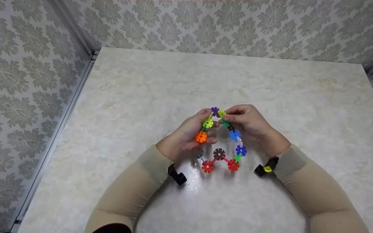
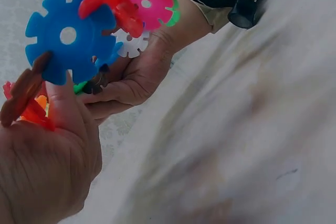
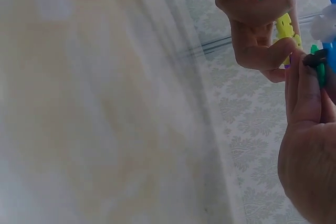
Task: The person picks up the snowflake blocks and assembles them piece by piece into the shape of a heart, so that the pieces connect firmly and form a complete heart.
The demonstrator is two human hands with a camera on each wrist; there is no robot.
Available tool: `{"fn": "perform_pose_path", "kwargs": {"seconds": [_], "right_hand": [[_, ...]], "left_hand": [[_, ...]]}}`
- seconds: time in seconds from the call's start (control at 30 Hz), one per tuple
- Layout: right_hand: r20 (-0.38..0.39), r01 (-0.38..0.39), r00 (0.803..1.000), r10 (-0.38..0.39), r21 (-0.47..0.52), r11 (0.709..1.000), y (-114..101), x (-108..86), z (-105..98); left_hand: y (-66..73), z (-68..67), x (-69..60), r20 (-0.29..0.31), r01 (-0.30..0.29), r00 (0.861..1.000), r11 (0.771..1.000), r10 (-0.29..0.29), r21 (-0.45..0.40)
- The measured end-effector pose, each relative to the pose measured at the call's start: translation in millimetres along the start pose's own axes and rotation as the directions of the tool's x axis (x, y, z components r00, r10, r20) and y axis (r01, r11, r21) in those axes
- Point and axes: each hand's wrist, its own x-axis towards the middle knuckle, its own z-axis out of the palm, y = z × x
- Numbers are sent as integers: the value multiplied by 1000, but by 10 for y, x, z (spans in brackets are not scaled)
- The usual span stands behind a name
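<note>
A loop of colourful notched plastic snowflake discs [image 1: 219,154] is held up between my two hands in the head view. My left hand [image 1: 188,131] grips its upper left side, thumb beside the purple disc [image 1: 215,111] and fingers behind the yellow-green disc [image 1: 208,123]. At the top right, my right hand [image 1: 251,121] pinches the loop by a yellow disc [image 1: 221,113] and a green one. Red discs [image 1: 207,166] hang at the bottom. The left wrist view shows a blue disc [image 2: 71,35] close up. Fingers partly cover the joints between the discs.
A pale marbled table [image 1: 141,84] lies beneath the hands. Patterned wall panels [image 1: 189,29] border its back and left side. Small black cameras [image 1: 180,178] are strapped to both wrists, below the sleeves.
</note>
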Motion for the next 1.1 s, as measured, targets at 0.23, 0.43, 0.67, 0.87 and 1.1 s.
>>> {"fn": "perform_pose_path", "kwargs": {"seconds": [0.23,0.43,0.67,0.87,1.1], "right_hand": [[-2,-8,1000,8,-4,1000,-10,-26,28],[-7,-17,1000,17,9,1000,-7,-36,28],[6,-21,1000,21,-27,999,-12,-50,22],[17,-12,1000,13,-26,1000,-3,-40,32],[26,-8,1000,9,-31,999,1,-31,25]], "left_hand": [[-4,23,-6,-70,-11,997,1000,13,28],[-8,34,-7,-114,-5,993,999,8,34],[-6,16,11,-152,-18,988,999,25,51],[-1,2,6,-144,-5,989,998,14,65],[2,17,-15,-115,2,993,999,4,50]]}}
